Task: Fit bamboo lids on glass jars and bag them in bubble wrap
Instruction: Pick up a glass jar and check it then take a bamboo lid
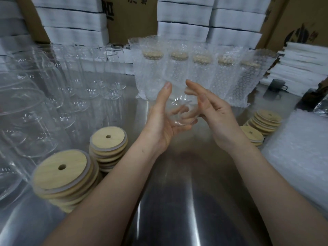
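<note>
My left hand (162, 119) grips a clear glass jar (179, 108) above the middle of the steel table, its fingers curled round the jar's lower part and its thumb up along the side. My right hand (211, 110) rests flat against the jar's right side with straight fingers. The jar has no lid on it. Stacks of round bamboo lids with a hole stand at the near left (62, 170), left of centre (108, 139) and at the right (266, 119). Several lidded jars in bubble wrap bags (195, 73) stand in a row behind my hands.
Many bare glass jars (58, 89) crowd the left side of the steel table (177, 201). A pile of bubble wrap bags (298, 157) lies at the right. White foam sheets (184, 27) and cardboard boxes (127, 18) stand stacked at the back. A dark mug (276, 85) sits at the far right.
</note>
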### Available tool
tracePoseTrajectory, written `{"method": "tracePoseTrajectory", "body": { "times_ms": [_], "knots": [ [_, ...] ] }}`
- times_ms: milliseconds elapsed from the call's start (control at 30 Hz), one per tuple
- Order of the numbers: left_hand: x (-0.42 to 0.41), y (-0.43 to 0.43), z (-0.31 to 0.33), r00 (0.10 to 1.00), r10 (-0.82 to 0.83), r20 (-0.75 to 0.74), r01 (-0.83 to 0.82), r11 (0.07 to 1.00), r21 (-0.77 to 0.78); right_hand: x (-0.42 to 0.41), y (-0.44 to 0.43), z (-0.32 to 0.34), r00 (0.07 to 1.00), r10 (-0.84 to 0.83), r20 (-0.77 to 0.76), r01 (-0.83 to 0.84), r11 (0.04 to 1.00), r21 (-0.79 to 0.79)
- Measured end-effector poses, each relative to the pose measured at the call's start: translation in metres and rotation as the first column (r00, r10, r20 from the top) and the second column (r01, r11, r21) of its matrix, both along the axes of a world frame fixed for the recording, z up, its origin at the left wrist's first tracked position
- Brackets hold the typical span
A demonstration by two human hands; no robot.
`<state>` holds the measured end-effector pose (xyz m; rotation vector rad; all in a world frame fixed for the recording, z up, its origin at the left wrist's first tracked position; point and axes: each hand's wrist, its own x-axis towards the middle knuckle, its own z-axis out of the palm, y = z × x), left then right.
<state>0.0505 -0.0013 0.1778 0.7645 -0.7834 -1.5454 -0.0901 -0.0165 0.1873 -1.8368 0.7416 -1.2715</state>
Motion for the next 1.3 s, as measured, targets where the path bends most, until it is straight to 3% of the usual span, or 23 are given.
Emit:
{"method": "tracePoseTrajectory", "body": {
  "times_ms": [300,400,500,667,833,1100,1300],
  "knots": [
    [0.004,-0.001,-0.002,0.944,-0.111,-0.31,0.114,0.993,-0.008,-0.007,-0.006,0.0,0.982,0.187,-0.025,-0.186,0.982,0.042],
    [0.0,-0.002,-0.002,0.929,-0.138,-0.343,0.151,0.988,0.014,-0.002,-0.008,-0.004,0.991,0.125,-0.057,-0.126,0.992,-0.013],
    [-0.006,-0.003,-0.003,0.89,-0.171,-0.422,0.201,0.979,0.028,0.006,-0.006,-0.01,0.997,-0.006,-0.078,-0.007,0.986,-0.167],
    [-0.012,-0.001,-0.006,0.864,-0.165,-0.476,0.21,0.977,0.043,0.013,-0.003,-0.017,0.989,-0.148,0.016,0.148,0.957,-0.25],
    [-0.015,0.007,-0.002,0.883,-0.228,-0.411,0.25,0.968,-0.001,0.016,0.0,-0.013,0.979,-0.185,0.089,0.201,0.949,-0.241],
    [-0.016,0.011,0.004,0.943,-0.135,-0.304,0.147,0.989,0.017,0.019,0.003,-0.012,0.958,-0.274,0.079,0.285,0.939,-0.193],
    [-0.015,0.001,-0.005,0.993,-0.052,-0.106,0.058,0.997,0.059,0.018,-0.004,-0.019,0.93,-0.362,0.069,0.366,0.885,-0.287]
  ]
}}
